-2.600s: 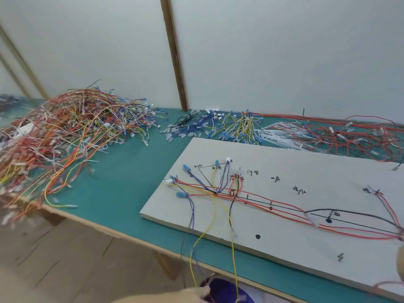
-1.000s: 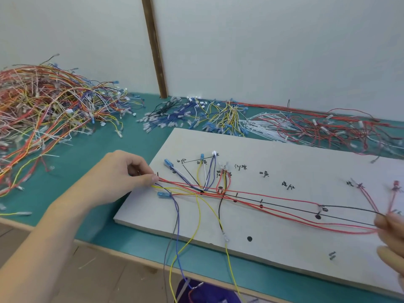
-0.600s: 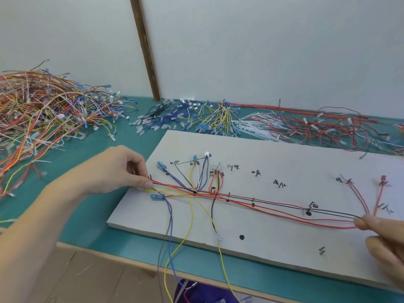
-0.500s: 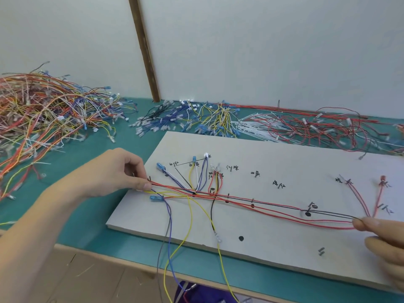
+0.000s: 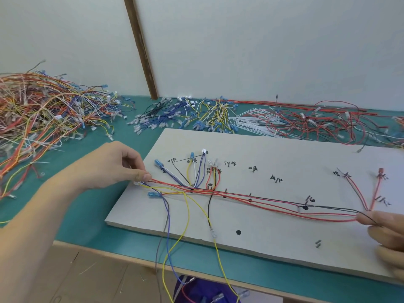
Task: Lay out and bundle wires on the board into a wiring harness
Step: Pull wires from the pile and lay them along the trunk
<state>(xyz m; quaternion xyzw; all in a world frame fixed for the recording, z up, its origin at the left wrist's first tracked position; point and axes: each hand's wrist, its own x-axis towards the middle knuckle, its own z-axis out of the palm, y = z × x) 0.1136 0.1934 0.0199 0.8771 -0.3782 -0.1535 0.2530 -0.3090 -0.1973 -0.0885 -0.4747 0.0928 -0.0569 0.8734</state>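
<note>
Head view: a grey board (image 5: pixel 273 156) is laid flat on a green table (image 5: pixel 91 211), near the front edge. Small black marks and dots are drawn on the board.

A bunch of red wires (image 5: pixel 273 206) is stretched along the board from left to right, with a thin black wire beside it. The left end of the bunch is pinched by the left hand (image 5: pixel 113 167) between the thumb and the fingers, just at the left edge of the board. The right end is pinched by the right hand (image 5: pixel 387 232) at the right side of the board. Only part of the right hand is seen, at the edge of the picture.

Short blue, white and yellow wires (image 5: pixel 192 171) are fanned out on the far left part of the board. Two red wires (image 5: pixel 363 193) are spread up like a V near the right hand. Long yellow and blue wires (image 5: pixel 175 232) are hung over the near edge of the table.

A big tangled heap of wires (image 5: pixel 37 114) is piled on the table at the far left. Blue and yellow wires (image 5: pixel 185 119) are laid behind the board in the middle. White cable ties (image 5: pixel 251 123) are laid next to them. Red wires (image 5: pixel 323 123) are piled at the far right. A brown wooden strip (image 5: pixel 141 47) is leaned on the white wall.
</note>
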